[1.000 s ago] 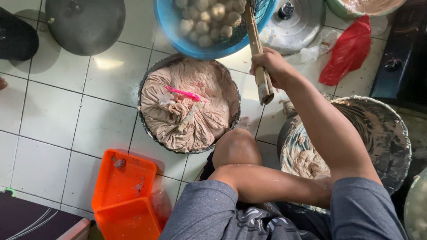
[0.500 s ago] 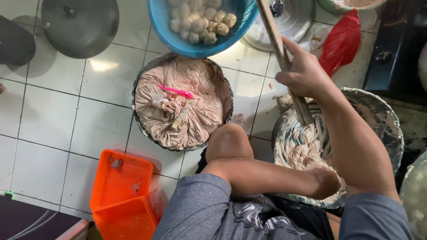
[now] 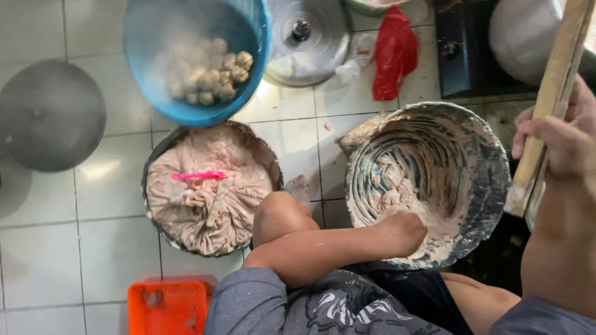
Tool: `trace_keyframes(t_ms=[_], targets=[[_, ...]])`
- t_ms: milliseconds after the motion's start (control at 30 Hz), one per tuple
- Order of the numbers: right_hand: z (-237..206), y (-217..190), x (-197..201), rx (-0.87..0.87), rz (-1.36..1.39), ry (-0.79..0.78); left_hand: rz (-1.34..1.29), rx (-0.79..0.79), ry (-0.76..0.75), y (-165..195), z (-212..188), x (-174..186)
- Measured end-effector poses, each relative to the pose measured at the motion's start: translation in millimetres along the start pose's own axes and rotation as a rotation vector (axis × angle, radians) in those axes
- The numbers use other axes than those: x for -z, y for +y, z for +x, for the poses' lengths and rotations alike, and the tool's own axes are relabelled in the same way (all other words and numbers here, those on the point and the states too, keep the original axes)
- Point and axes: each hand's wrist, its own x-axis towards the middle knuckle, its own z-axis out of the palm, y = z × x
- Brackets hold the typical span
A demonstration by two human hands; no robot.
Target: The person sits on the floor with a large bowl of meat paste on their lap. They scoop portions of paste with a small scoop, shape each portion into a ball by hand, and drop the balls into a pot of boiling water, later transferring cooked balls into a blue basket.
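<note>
Down from the head camera, we see our right hand (image 3: 559,146) wrapped firmly round a long pale wooden paddle (image 3: 549,102), lifted clear beside the big paste-smeared metal mixing bowl (image 3: 490,155), so the stick's wet end hangs just off the rim. Our left hand (image 3: 406,231) reaches across our knee and is sunk in the pinkish paste at the bowl's near wall; its fingers are buried, so we cannot tell whether they grip anything. To the left, touching our knee, sits a round metal basin heaped with the same beige paste (image 3: 211,192), a pink plastic spoon (image 3: 200,176) lying across it. A blue plastic tub of pale balls (image 3: 195,59) overlaps its far rim. An orange plastic crate (image 3: 167,307) lies at the near edge. Open white tile (image 3: 74,236) lies only to the far left; between bowls there is little room.
</note>
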Motion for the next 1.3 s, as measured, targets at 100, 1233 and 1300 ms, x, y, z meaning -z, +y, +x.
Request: trace_keyframes(t_ms=[100, 1233, 1300], targets=[[19.0, 30.7, 44.2, 0.056, 0.084, 0.197, 0.019, 0.107, -0.142, -0.6, 1.5, 7.0], [106.4, 70.9, 115.8, -0.102, 1.286, 0.252, 0.078, 0.089, -0.149, 6.4, -15.6, 42.2], [97.6, 72.2, 117.5, -0.085, 1.276, 0.232, 0.087, 0.081, -0.143, 7.4, -13.6, 43.5]])
